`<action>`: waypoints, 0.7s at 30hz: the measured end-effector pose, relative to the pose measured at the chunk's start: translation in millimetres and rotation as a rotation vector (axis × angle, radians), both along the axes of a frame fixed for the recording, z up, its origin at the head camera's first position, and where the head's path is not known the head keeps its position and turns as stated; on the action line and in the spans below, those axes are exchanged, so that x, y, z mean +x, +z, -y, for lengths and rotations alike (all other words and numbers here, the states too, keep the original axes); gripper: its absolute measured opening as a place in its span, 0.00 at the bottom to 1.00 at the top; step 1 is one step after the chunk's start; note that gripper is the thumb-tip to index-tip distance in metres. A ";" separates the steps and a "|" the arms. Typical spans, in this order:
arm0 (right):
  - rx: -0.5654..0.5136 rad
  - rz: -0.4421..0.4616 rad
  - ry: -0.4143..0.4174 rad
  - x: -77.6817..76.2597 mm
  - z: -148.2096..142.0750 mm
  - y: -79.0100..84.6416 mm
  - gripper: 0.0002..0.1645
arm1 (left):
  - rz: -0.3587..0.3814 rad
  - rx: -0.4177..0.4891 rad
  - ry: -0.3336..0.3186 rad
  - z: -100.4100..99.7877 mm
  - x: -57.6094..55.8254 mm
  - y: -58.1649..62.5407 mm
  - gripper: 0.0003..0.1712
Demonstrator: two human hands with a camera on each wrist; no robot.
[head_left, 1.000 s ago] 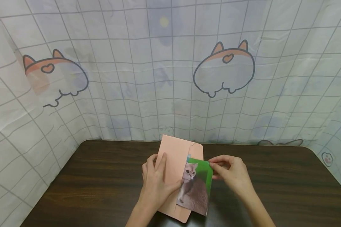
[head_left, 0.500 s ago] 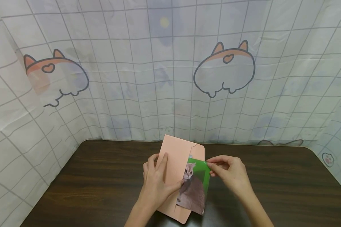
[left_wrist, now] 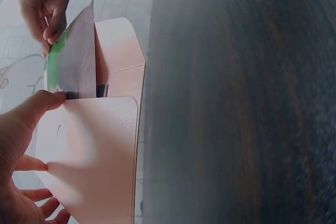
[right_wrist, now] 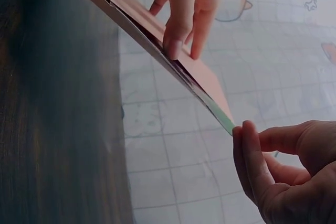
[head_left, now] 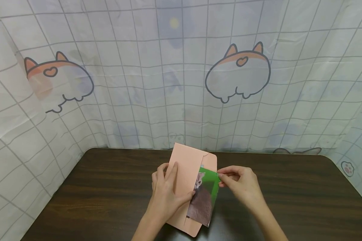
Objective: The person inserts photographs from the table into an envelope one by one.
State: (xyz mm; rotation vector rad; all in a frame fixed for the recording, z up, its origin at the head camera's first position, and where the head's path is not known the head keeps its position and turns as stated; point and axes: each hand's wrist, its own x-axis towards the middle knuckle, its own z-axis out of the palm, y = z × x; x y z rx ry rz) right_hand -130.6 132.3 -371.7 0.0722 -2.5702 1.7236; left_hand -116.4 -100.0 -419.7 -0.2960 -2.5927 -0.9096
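In the head view my left hand (head_left: 166, 195) grips a pink paper envelope (head_left: 187, 160), fingers spread over its left part and thumb at the pocket's opening. A cat photo (head_left: 200, 202) with a green background sticks out of that opening on the right, its left part hidden inside. My right hand (head_left: 244, 185) pinches the photo's upper right corner between thumb and fingers. From the left wrist, the envelope's open flap (left_wrist: 121, 40) shows behind the photo (left_wrist: 79, 59). In the right wrist view the envelope (right_wrist: 202, 74) appears nearly edge-on, slanting down to the pinched corner.
A dark wood-grain table (head_left: 87, 194) lies beneath both hands. Behind and at the sides hangs a white grid-patterned curtain (head_left: 144, 83) with cartoon corgi prints. Next to the photo, a small bluish edge (head_left: 202, 166) peeks out of the envelope.
My right hand has moved left with the photo, which has slid further into the envelope, so less of the cat shows. The left hand and the envelope have shifted only slightly.
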 end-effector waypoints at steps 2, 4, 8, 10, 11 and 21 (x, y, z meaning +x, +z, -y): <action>-0.009 -0.004 0.000 -0.3 0.9 -1.2 0.08 | 0.002 0.001 -0.001 0.0 -0.1 -0.1 0.54; -0.016 -0.010 0.002 -0.4 1.9 -2.7 0.08 | 0.005 0.001 -0.003 0.1 -0.2 -0.3 0.54; -0.015 -0.015 -0.007 0.2 4.3 -4.3 0.08 | 0.003 -0.003 -0.010 0.3 -0.6 -1.2 0.55; -0.019 -0.022 -0.012 0.8 6.0 -4.6 0.08 | -0.001 -0.006 -0.013 0.3 -0.3 -1.3 0.55; -0.020 -0.026 -0.014 1.1 7.0 -5.0 0.08 | -0.003 -0.007 -0.015 0.3 -0.4 -1.5 0.55; 0.027 -0.076 -0.083 5.4 17.8 -5.4 0.05 | -0.006 -0.005 -0.027 -0.3 -0.1 -1.9 0.55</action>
